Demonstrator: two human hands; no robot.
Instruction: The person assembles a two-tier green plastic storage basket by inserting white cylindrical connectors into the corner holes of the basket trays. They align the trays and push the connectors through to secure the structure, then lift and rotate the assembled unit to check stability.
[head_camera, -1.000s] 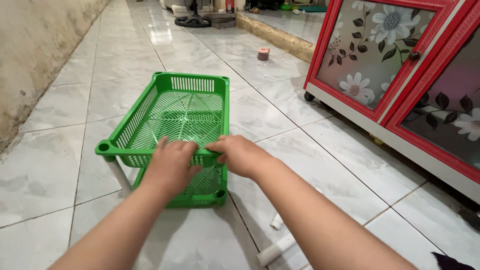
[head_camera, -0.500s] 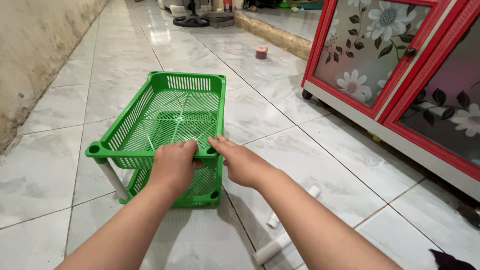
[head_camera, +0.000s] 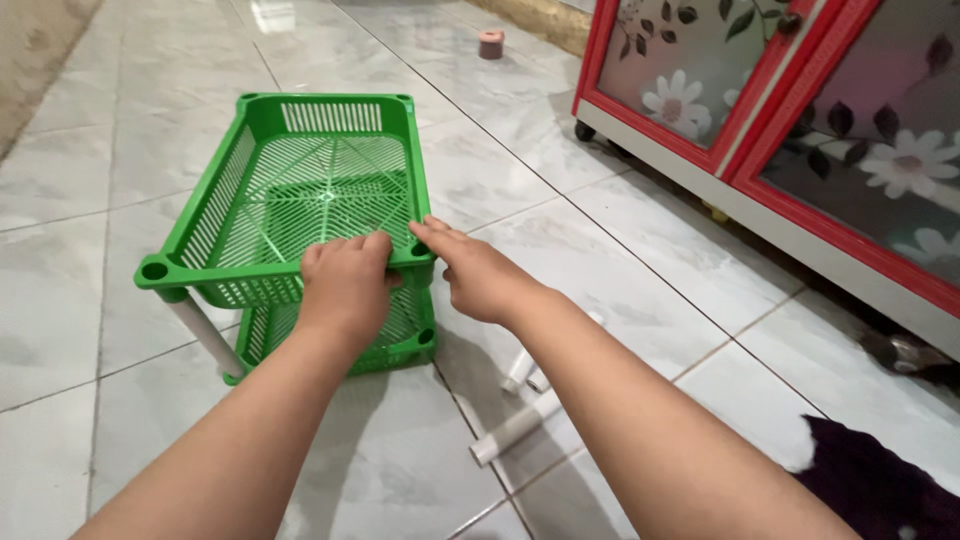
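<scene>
A green plastic rack tray (head_camera: 300, 190), rectangular with slotted walls and a ribbed lattice floor, sits raised above a second green plastic tray (head_camera: 400, 340) of the same make on the glossy marbled grey tile floor (head_camera: 640, 270), left of centre. A smooth white plastic tube leg (head_camera: 203, 335) props the upper tray's near left corner, fitted under a round socket there.

The left hand (head_camera: 345, 285) curls over the near rim of the upper tray, fingers closed on the edge. The right hand (head_camera: 480, 280) lies just beside it, mostly open, its fingertips touching the tray's near right corner socket without gripping.

Near the right forearm, several loose white plastic tubes (head_camera: 515, 425) lie on the tiles. At the far right stands a red-framed cabinet (head_camera: 740, 130) with glossy floral-printed panels. A dark fuzzy cloth (head_camera: 880, 480) lies at the near right, and a small pink roll (head_camera: 490, 43) rests far off on the floor.
</scene>
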